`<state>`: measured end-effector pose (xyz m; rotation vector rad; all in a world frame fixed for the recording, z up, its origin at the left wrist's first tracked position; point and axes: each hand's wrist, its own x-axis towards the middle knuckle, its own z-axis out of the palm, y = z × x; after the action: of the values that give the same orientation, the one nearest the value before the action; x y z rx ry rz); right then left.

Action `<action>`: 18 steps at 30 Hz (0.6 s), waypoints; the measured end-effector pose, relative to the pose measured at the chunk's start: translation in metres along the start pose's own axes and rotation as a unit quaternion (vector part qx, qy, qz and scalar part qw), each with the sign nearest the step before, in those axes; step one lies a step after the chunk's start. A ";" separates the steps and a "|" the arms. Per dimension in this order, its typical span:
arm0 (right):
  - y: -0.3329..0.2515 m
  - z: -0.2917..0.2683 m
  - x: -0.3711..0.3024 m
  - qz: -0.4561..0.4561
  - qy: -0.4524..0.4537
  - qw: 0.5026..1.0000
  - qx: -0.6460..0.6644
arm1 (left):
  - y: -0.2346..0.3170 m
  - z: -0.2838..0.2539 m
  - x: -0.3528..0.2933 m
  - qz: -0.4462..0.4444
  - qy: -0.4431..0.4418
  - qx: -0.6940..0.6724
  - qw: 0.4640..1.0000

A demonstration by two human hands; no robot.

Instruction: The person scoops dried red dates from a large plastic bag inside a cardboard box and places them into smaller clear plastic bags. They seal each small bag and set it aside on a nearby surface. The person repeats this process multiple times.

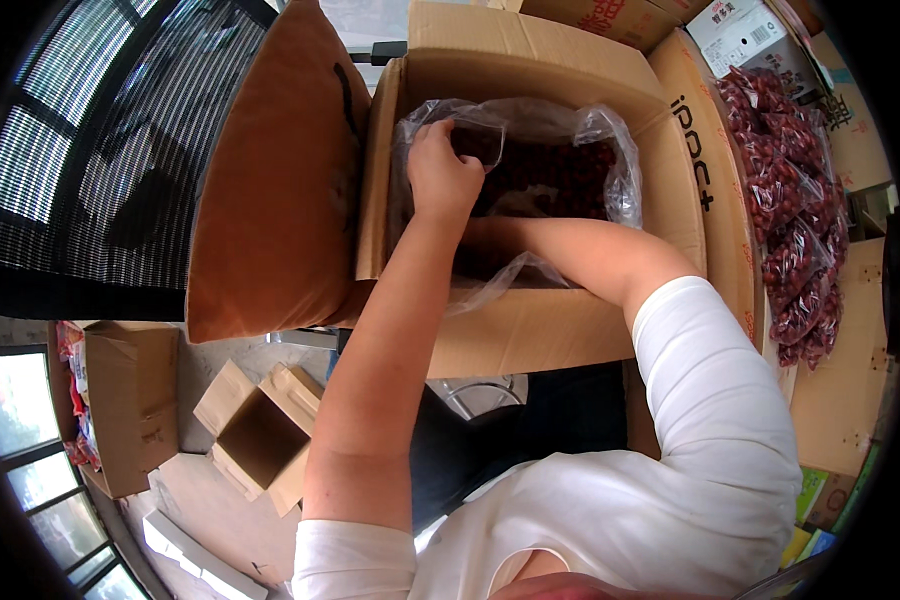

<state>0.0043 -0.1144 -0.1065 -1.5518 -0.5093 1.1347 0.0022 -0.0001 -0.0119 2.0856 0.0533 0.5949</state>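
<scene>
An open cardboard box stands before me, lined with a large clear plastic liner. Dark red dried fruits, which look like jujubes, fill the liner. At the liner's far left part, my left hand is closed on the edge of a clear plastic bag; part of the bag shows beside its fingertips. My right hand reaches down into the liner from the right, under my left wrist. Its fingers are hidden in shadow and behind my left arm, so what it holds cannot be made out.
Several filled clear bags of red fruits lie on cardboard at the right. An orange-brown cushion on a mesh chair stands against the box's left side. Lower left are a small open carton and a taller carton with colourful packets.
</scene>
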 end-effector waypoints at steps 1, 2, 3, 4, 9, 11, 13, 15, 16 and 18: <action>-0.001 0.000 0.001 -0.002 -0.002 1.000 0.000 | 0.000 0.000 0.000 -0.001 0.002 0.001 1.000; -0.001 -0.001 0.001 -0.002 -0.005 1.000 -0.002 | -0.001 0.000 0.000 0.001 0.002 -0.001 1.000; -0.001 -0.001 0.000 -0.001 -0.006 1.000 -0.005 | -0.001 0.000 0.001 0.003 0.002 -0.003 1.000; -0.002 -0.001 -0.001 -0.002 -0.008 1.000 -0.007 | -0.001 0.001 0.001 0.005 0.001 -0.005 1.000; -0.005 0.000 -0.002 -0.007 -0.023 0.999 -0.026 | 0.002 0.000 0.000 -0.007 -0.004 -0.002 1.000; -0.005 0.001 -0.001 -0.011 -0.036 0.999 -0.035 | 0.001 -0.001 -0.001 -0.010 -0.002 -0.004 1.000; -0.006 0.000 -0.003 -0.016 -0.048 0.998 -0.048 | 0.001 -0.002 0.001 -0.010 -0.005 -0.008 1.000; -0.006 -0.001 -0.007 -0.020 -0.062 0.996 -0.061 | 0.001 -0.001 -0.001 -0.016 -0.010 -0.010 1.000; -0.007 -0.002 -0.008 -0.025 -0.071 0.995 -0.066 | 0.002 -0.001 -0.002 -0.018 -0.012 -0.011 1.000; -0.008 -0.003 -0.011 -0.031 -0.083 0.993 -0.078 | 0.004 0.000 -0.002 0.000 -0.009 -0.022 1.000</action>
<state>0.0037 -0.1224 -0.0954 -1.5709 -0.7699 1.2063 -0.0001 -0.0029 -0.0098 2.0485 0.0311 0.5728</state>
